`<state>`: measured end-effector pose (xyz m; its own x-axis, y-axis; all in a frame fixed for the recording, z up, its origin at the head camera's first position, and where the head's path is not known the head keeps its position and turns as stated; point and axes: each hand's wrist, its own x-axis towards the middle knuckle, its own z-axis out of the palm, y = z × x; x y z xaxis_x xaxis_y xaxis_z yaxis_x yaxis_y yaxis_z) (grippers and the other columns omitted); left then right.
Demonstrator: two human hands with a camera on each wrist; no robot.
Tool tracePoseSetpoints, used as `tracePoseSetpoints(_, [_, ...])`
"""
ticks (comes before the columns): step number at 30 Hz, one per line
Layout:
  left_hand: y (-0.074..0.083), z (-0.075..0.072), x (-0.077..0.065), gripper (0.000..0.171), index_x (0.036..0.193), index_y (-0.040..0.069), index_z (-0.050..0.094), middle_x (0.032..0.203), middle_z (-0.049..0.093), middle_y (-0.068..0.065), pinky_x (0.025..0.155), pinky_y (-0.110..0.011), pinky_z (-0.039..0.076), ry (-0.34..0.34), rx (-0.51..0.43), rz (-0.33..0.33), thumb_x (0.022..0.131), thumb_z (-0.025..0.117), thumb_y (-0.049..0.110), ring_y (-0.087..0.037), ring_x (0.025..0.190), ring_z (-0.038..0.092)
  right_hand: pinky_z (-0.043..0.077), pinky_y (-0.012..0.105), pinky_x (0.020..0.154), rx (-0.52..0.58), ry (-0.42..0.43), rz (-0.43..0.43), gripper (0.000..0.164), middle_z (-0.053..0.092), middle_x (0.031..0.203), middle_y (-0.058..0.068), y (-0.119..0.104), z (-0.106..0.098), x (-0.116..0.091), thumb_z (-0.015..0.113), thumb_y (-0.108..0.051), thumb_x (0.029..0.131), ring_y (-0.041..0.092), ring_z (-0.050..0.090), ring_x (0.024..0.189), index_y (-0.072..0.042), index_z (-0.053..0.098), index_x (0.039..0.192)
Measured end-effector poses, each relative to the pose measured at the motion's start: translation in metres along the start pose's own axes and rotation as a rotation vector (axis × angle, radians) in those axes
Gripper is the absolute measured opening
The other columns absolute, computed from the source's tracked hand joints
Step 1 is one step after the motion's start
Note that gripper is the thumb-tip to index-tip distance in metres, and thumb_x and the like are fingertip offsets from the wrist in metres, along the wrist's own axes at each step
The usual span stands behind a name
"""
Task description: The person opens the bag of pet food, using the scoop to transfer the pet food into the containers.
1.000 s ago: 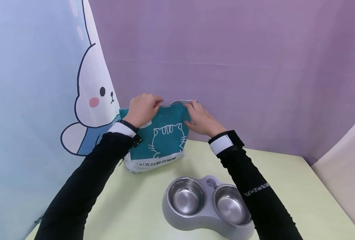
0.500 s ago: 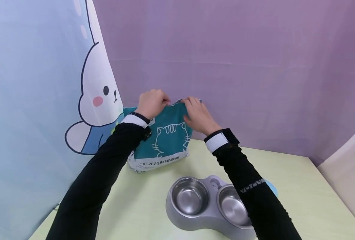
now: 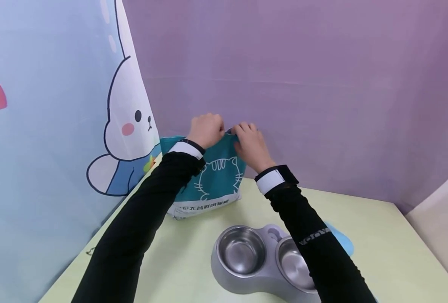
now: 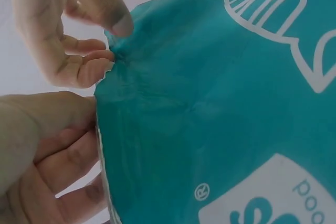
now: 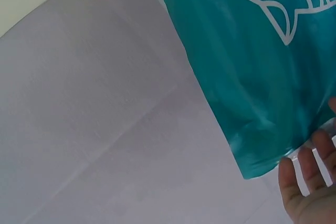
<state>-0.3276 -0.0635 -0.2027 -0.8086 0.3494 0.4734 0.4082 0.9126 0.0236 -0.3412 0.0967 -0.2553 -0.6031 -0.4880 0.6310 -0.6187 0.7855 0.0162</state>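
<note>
A teal and white cat food bag with a white cat outline stands upright at the back of the table. My left hand grips its top edge near the middle. To the right, my right hand pinches the same edge, a short gap away. In the left wrist view the right hand's thumb lies on the bag's front, and the edge is puckered there. Fingers of the left hand are at the rim below. The right wrist view catches only fingertips of the right hand at the bag's top edge.
A grey double pet bowl with two steel dishes stands in front of the bag; my right sleeve covers part of it. A light-blue object shows from behind that sleeve. A purple cloth hangs behind the pale yellow table.
My left hand has slid right along the bag's top edge, closer to the right hand. The gap in the top edge between them has narrowed. The light-blue object has come into view.
</note>
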Motion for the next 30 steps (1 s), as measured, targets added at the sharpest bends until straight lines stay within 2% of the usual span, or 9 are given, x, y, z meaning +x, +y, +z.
tracePoseSetpoints(5, [-0.006,0.002,-0.004,0.041,0.05,0.013,0.041,0.047,0.029,-0.001,0.039,-0.026,0.016,0.015,-0.032,-0.03,0.09,0.052,0.017,-0.014,0.041,0.03,0.042,0.035,0.077,0.003,0.101,-0.011,0.014,0.051,0.101,0.007,-0.005,0.012,0.002,0.058,-0.012,0.088,0.022,0.041,0.091,-0.008,0.055,0.101])
tracePoseSetpoints(11, [-0.008,0.003,-0.011,0.036,0.056,0.013,0.055,0.048,0.039,-0.002,0.04,-0.027,0.026,-0.029,-0.064,-0.061,0.09,0.055,0.024,-0.016,0.047,0.043,0.042,0.032,0.079,0.071,0.147,-0.03,0.013,0.056,0.1,0.007,-0.009,0.023,-0.002,0.057,-0.006,0.087,0.019,0.043,0.09,-0.007,0.056,0.1])
tracePoseSetpoints(14, [-0.007,0.002,-0.01,0.038,0.054,0.012,0.05,0.048,0.035,-0.002,0.04,-0.027,0.023,-0.04,-0.049,-0.042,0.091,0.052,0.02,-0.017,0.047,0.04,0.041,0.032,0.077,0.11,0.161,-0.026,0.012,0.055,0.098,0.006,-0.01,0.023,0.0,0.056,-0.005,0.087,0.018,0.042,0.087,-0.008,0.054,0.099])
tracePoseSetpoints(19, [-0.006,-0.004,-0.006,0.042,0.051,0.013,0.035,0.047,0.025,0.0,0.041,-0.026,0.015,-0.04,-0.023,-0.01,0.091,0.047,0.013,-0.014,0.043,0.028,0.041,0.033,0.074,0.12,0.16,-0.012,0.014,0.056,0.097,0.007,-0.012,0.018,0.005,0.055,-0.006,0.088,0.019,0.043,0.085,-0.007,0.055,0.101])
tracePoseSetpoints(23, [-0.003,-0.008,-0.005,0.042,0.052,0.013,0.03,0.048,0.022,-0.001,0.042,-0.027,0.012,-0.022,0.017,-0.022,0.092,0.045,0.012,-0.014,0.042,0.023,0.041,0.035,0.074,0.108,0.163,0.031,0.009,0.055,0.093,0.007,-0.015,0.013,0.01,0.054,-0.008,0.089,0.02,0.044,0.085,-0.007,0.058,0.097])
tracePoseSetpoints(25, [0.0,-0.008,-0.005,0.039,0.054,0.012,0.035,0.049,0.026,-0.002,0.042,-0.026,0.018,-0.021,0.049,-0.028,0.092,0.044,0.01,-0.014,0.043,0.028,0.04,0.035,0.074,0.106,0.163,0.051,0.007,0.053,0.09,0.007,-0.017,0.012,0.011,0.053,-0.009,0.09,0.021,0.043,0.084,-0.006,0.058,0.093])
tracePoseSetpoints(27, [0.003,-0.007,-0.006,0.033,0.059,0.009,0.043,0.052,0.033,-0.004,0.041,-0.028,0.028,-0.026,0.084,-0.029,0.092,0.044,0.01,-0.016,0.046,0.037,0.039,0.035,0.074,0.1,0.162,0.063,0.007,0.051,0.088,0.007,-0.018,0.011,0.011,0.052,-0.008,0.091,0.021,0.042,0.082,-0.006,0.058,0.09])
tracePoseSetpoints(30, [0.008,-0.005,-0.007,0.025,0.068,0.007,0.053,0.058,0.043,-0.006,0.046,-0.032,0.039,-0.024,0.111,-0.029,0.092,0.044,0.008,-0.019,0.053,0.047,0.037,0.034,0.073,0.098,0.156,0.073,0.006,0.048,0.088,0.007,-0.018,0.013,0.009,0.05,-0.007,0.091,0.022,0.039,0.083,-0.005,0.055,0.089])
